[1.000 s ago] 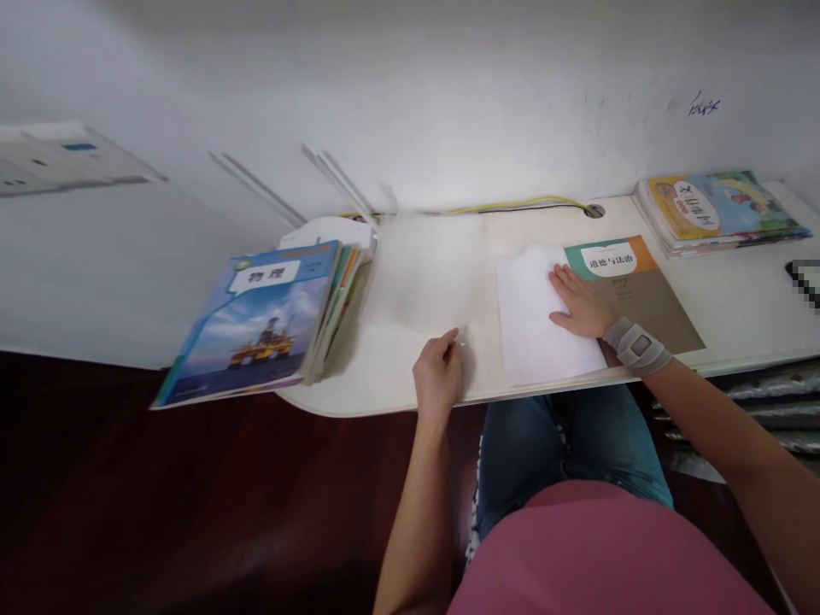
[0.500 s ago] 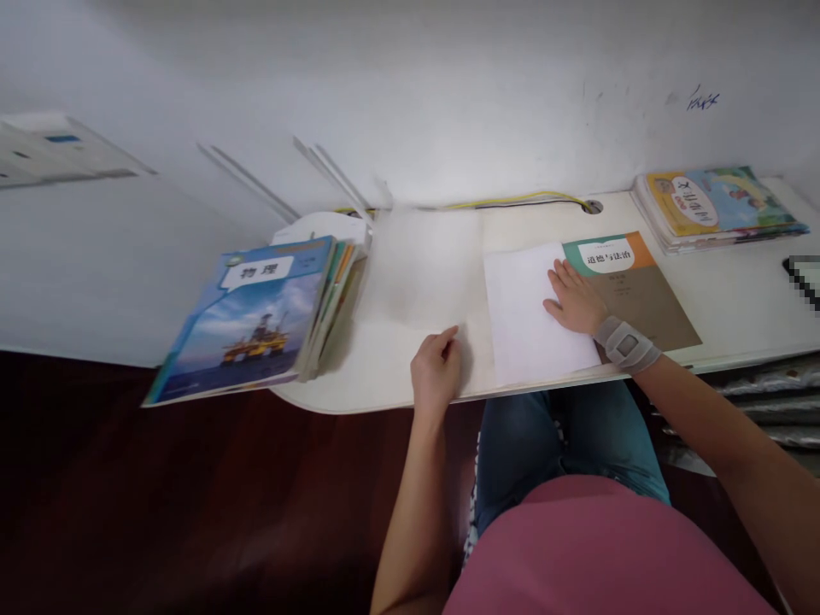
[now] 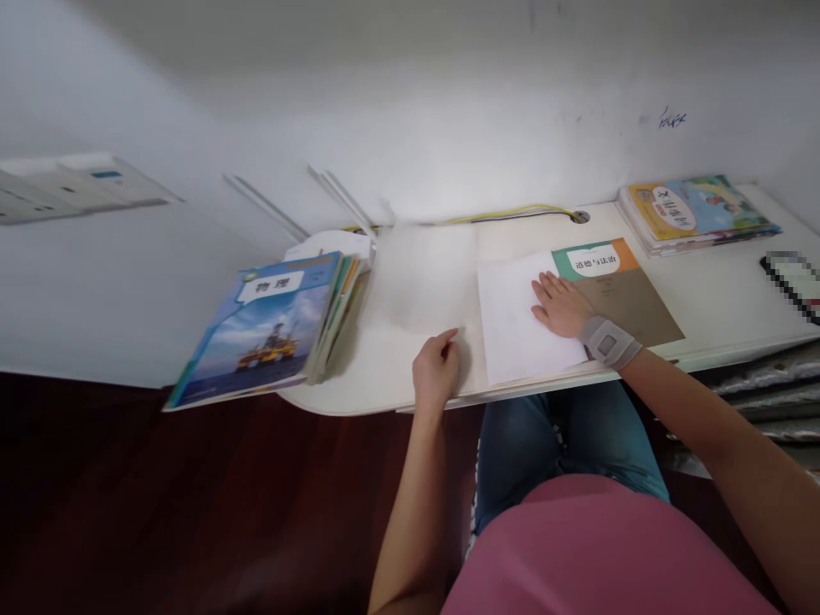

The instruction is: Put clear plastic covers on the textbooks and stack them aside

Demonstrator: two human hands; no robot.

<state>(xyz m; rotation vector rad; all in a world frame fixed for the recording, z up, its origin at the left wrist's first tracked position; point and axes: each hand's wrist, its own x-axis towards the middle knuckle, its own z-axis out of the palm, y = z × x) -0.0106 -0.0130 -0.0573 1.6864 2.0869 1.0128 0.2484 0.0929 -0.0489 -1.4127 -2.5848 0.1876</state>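
Note:
My right hand (image 3: 562,305) lies flat with fingers spread across the seam between a white sheet (image 3: 512,329) and a textbook (image 3: 634,303) with a green, orange and brown cover. A pale wrap with a square patch circles that wrist. My left hand (image 3: 436,369) rests near the desk's front edge, left of the white sheet, its fingers curled in. Its index fingertip is by the lower right corner of a faint translucent sheet (image 3: 423,278). Whether anything is pinched there cannot be made out.
At the left, a stack of books topped by a blue physics textbook (image 3: 256,333) overhangs the desk (image 3: 359,389). More booklets (image 3: 698,209) lie at the back right, near a blurred-out dark-edged device (image 3: 794,282). A yellow cable (image 3: 512,212) runs along the wall.
The camera view has shifted slightly, so the books on both sides appear nearer the middle. Both hands keep nearly the same places on the desk and the book.

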